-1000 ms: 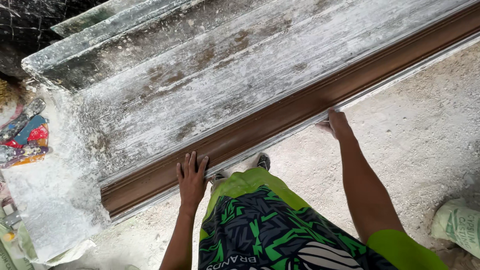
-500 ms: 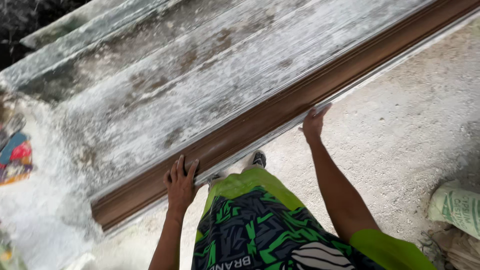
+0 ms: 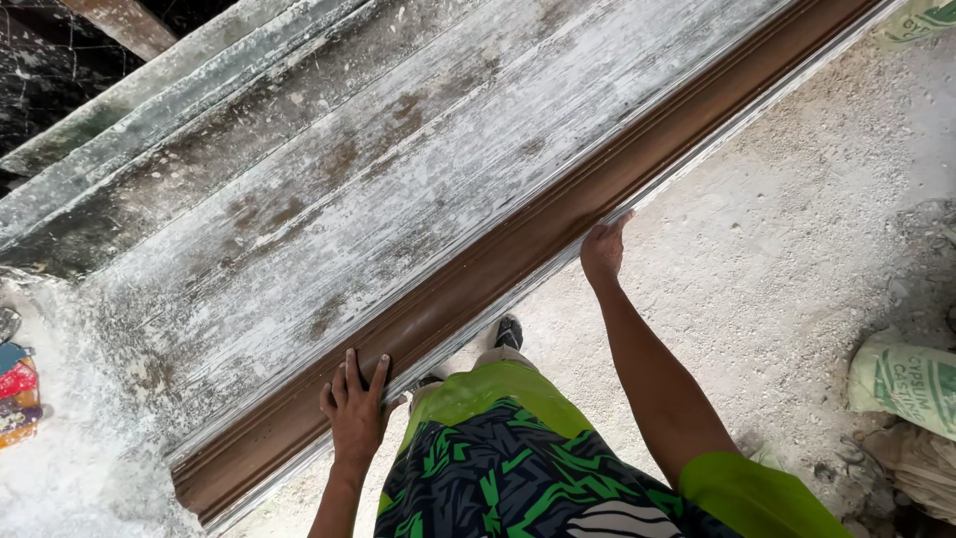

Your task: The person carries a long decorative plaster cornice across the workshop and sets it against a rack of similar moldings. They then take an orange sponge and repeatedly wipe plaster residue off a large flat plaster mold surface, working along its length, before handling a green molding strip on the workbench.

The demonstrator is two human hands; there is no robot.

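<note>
From the head view, you stood at the near edge of a long brown mould [image 3: 518,249]. It lay slanted on a big grey table [image 3: 329,189] that was streaked with white dust. The mould ran from low on the left up to the far right corner.

Your left hand [image 3: 357,408] lay flat on top of the mould, close to its low left end. The fingers [image 3: 352,374] were straight and a little spread, and they pointed across the mould. They did not pinch anything.

Your right hand [image 3: 602,251] was farther up the mould, on its near edge. The fingers were curled over that edge and pressed close together. The thumb was hidden, so you could not tell where it sat.

Below the mould, your shoe [image 3: 508,332] showed on the pale, gritty floor [image 3: 777,259]. You wore green and black shorts [image 3: 498,468].

To the right of the mould, well apart from it, a green and white sack [image 3: 906,379] lay on the floor. Another sack [image 3: 921,20] lay near the mould's far right end. Left of the mould's low end were some bright packets [image 3: 18,394].
</note>
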